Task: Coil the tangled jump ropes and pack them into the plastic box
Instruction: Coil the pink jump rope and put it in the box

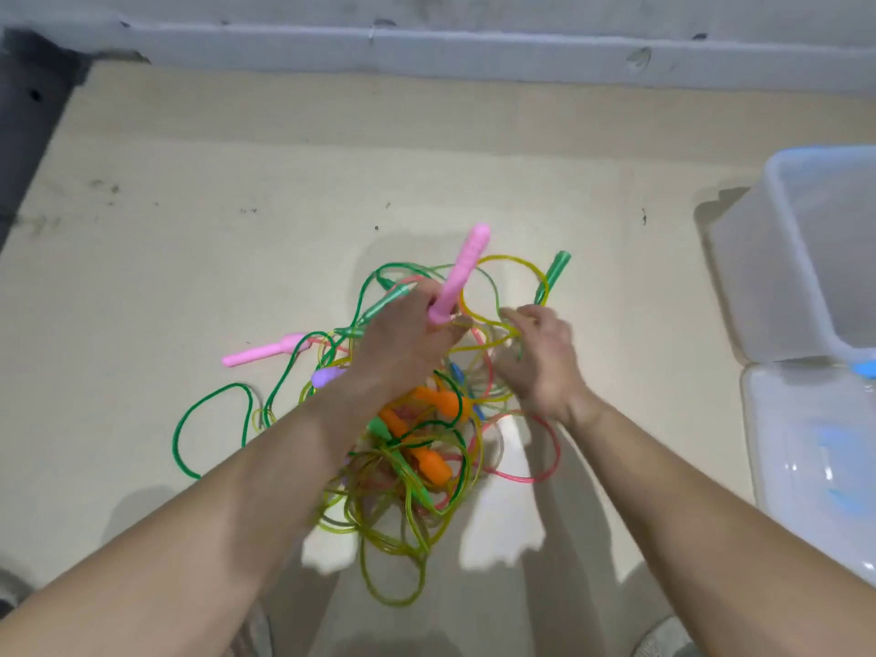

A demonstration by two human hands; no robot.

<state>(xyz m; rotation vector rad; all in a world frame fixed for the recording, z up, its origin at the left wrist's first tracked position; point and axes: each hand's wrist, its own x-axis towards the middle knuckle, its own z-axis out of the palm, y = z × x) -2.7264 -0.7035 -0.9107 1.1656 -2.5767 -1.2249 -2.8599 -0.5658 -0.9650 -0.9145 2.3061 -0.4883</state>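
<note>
A tangle of jump ropes (403, 471) in green, yellow and pink cord lies on the pale floor in the middle of the view. My left hand (407, 339) grips a pink handle (462, 272) that sticks up and away from me. My right hand (540, 358) pinches yellow cord (493, 320) just right of it. A second pink handle (263, 353) lies at the left of the pile. Orange handles (426, 448) and green handles (552, 275) sit in the tangle. The clear plastic box (777, 258) stands at the right edge.
The box's clear lid (806, 457) with blue clips lies flat in front of the box at the right. A grey wall base (426, 45) runs along the far side. A loose green loop (208, 429) spreads left of the pile.
</note>
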